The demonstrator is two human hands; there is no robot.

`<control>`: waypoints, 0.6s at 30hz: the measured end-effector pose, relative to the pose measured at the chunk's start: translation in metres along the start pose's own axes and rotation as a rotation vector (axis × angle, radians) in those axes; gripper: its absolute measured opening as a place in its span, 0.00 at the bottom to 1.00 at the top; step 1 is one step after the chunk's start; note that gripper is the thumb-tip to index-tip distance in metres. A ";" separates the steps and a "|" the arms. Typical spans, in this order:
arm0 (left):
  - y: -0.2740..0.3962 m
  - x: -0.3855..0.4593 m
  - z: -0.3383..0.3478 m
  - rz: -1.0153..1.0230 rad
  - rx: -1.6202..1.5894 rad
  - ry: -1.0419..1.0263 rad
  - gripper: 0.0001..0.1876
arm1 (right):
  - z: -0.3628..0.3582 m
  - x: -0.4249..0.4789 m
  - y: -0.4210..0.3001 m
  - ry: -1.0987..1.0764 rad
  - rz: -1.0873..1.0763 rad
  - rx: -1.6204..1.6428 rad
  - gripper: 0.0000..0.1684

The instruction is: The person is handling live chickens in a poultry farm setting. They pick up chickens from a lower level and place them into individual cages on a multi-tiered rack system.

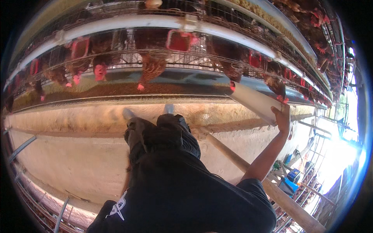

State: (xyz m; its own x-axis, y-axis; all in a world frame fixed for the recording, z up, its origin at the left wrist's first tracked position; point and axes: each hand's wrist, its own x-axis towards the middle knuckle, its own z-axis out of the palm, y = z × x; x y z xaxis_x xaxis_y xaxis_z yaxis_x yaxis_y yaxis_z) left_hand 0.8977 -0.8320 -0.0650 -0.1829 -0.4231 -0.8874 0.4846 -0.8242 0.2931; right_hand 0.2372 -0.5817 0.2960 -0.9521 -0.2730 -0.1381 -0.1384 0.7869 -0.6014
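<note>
My right hand (pixel 282 116) grips the right end of a pale plastic half-pipe or chute (pixel 253 102). The far end of this piece reaches up and left to the rim of a long feed trough (pixel 201 78). Brown feed (pixel 116 88) lies along the trough's left and middle part. A hen (pixel 153 68) lowers its head into the trough, and several others reach through the cage wires beside it. One hen's head is right at the chute's upper end. A strip of my left forearm (pixel 126 180) shows beside my body; my left hand is not in view.
Wire cages with red drinker cups (pixel 178 40) and a white pipe (pixel 151 21) run above the trough. An egg (pixel 154 3) lies near the top. A wooden pole (pixel 279 195) slants past my right arm. Blue containers (pixel 288 186) and more cages stand at the right.
</note>
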 end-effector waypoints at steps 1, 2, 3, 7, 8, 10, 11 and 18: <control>-0.015 -0.004 0.002 -0.045 -0.031 0.024 0.35 | -0.011 0.006 0.005 0.003 0.090 -0.021 0.30; -0.027 -0.007 0.003 -0.086 -0.056 0.036 0.35 | -0.025 0.015 0.014 0.005 0.179 -0.041 0.31; -0.034 -0.011 0.006 -0.110 -0.067 0.032 0.35 | -0.043 0.025 0.028 0.006 0.268 -0.059 0.31; -0.030 -0.028 0.034 -0.180 -0.152 -0.174 0.37 | -0.081 0.068 0.072 0.041 0.217 -0.159 0.35; -0.021 -0.033 0.042 -0.220 -0.152 -0.318 0.37 | -0.093 0.091 0.104 -0.026 0.129 -0.082 0.39; 0.007 -0.040 0.065 -0.174 -0.112 -0.635 0.38 | -0.088 0.127 0.129 -0.051 0.242 -0.055 0.40; 0.025 -0.044 0.084 -0.066 -0.100 -0.734 0.39 | -0.083 0.144 0.141 -0.067 0.295 -0.035 0.41; 0.062 -0.009 0.077 0.590 0.751 -0.167 0.31 | -0.024 0.213 0.205 -0.385 0.105 0.144 0.31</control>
State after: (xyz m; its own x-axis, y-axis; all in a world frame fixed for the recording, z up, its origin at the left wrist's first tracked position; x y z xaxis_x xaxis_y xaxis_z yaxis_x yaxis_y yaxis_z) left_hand 0.8631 -0.9080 -0.0114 -0.2326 -0.8459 -0.4800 -0.1252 -0.4634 0.8773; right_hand -0.0004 -0.4651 0.1618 -0.7837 -0.4041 -0.4717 0.0192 0.7433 -0.6687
